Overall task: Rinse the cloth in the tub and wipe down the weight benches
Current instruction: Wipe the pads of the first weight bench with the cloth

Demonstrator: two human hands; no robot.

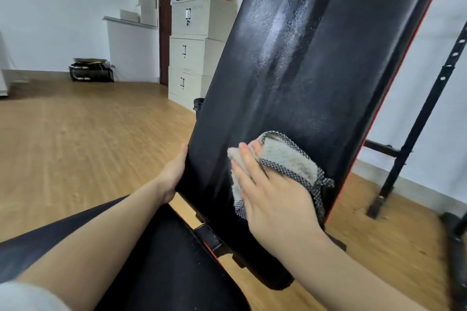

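Firstly, bench backrest [316, 70]: a big, stiff, tilted pad of black vinyl, with streaky sheen toward 12 o'clock. It is probably slick when damp, so it is best steadied by an edge.
Seat pad [164, 260]: black, at 7 o'clock of the backrest, and looks firm.
Cloth [285, 161]: soft, light and fluffy with a dotted hem, lying on the backrest's lower end. It likely bunches easily and works best pressed flat under a palm.
Right hand [273, 199]: lies flat on the cloth, visible fingers straight, the others under a fold.
Left hand [174, 174]: at 9 o'clock of the cloth, clasping the backrest's edge.
Tub: not in view.
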